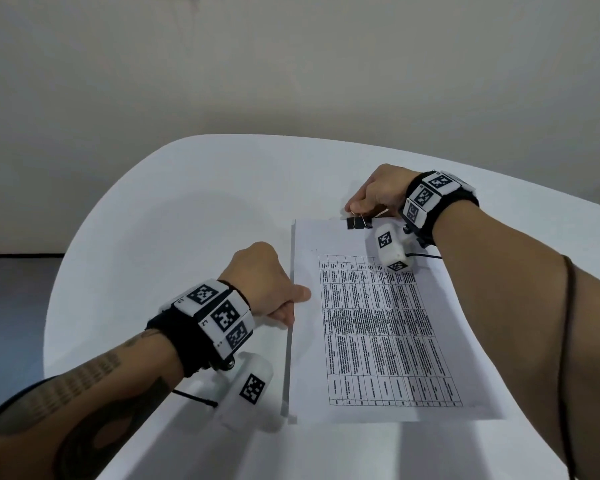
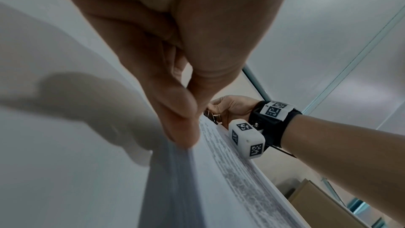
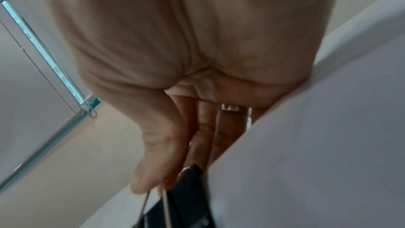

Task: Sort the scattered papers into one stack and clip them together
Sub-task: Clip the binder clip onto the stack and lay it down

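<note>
One squared stack of papers [image 1: 378, 327], topped by a sheet with a printed table, lies on the white table [image 1: 187, 220]. A black binder clip [image 1: 358, 222] sits on the stack's far edge. My right hand [image 1: 374, 195] pinches the clip's wire handles [image 3: 166, 204] from behind the far edge. My left hand [image 1: 271, 292] pinches the stack's left edge [image 2: 175, 162] between thumb and fingers, about halfway along. In the left wrist view the right hand [image 2: 232, 108] and the clip [image 2: 211, 115] show beyond my fingers.
The table's curved edge [image 1: 63, 271] runs close on the left and at the back. A plain wall [image 1: 291, 64] rises behind it. In the left wrist view, cardboard boxes [image 2: 317, 200] sit low beyond the table.
</note>
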